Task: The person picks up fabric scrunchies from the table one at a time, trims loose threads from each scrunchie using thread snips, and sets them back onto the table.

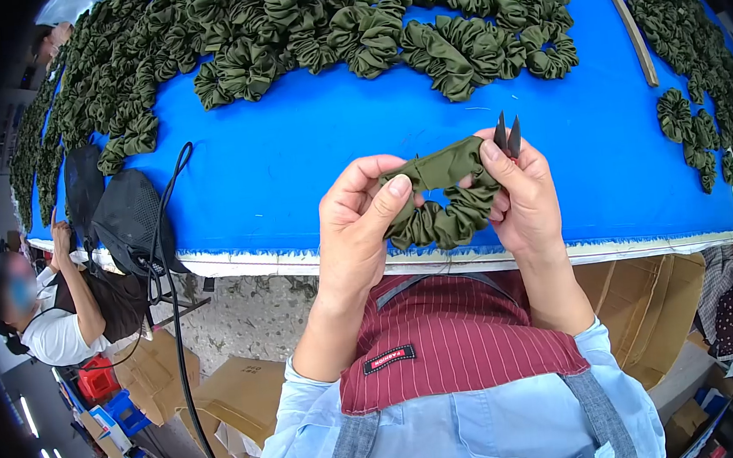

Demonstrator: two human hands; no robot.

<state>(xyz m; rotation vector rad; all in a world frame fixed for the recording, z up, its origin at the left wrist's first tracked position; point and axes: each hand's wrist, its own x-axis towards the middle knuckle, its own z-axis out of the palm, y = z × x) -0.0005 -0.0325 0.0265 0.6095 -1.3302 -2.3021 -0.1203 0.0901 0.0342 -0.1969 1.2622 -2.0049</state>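
Observation:
A dark green scrunchie (pixel 449 222) is stretched between my two hands above the near edge of the blue table. My left hand (pixel 361 212) pinches its left side, thumb on top. On the other side, my right hand (pixel 519 181) grips the fabric between thumb and fingers. The scrunchie's upper part is pulled flat, while the lower part stays gathered. Small dark-bladed scissors (pixel 507 135) stick up out of my right hand, points away from me; their handle is hidden by the hand.
Many green scrunchies (pixel 253 29) lie piled across the far part of the blue table (pixel 248 169), with more at right beyond a wooden strip (pixel 623 19). A black bag (pixel 130 219) and cable (pixel 171 290) are at left. Cardboard boxes (pixel 242 401) stand below. Other people sit at both sides.

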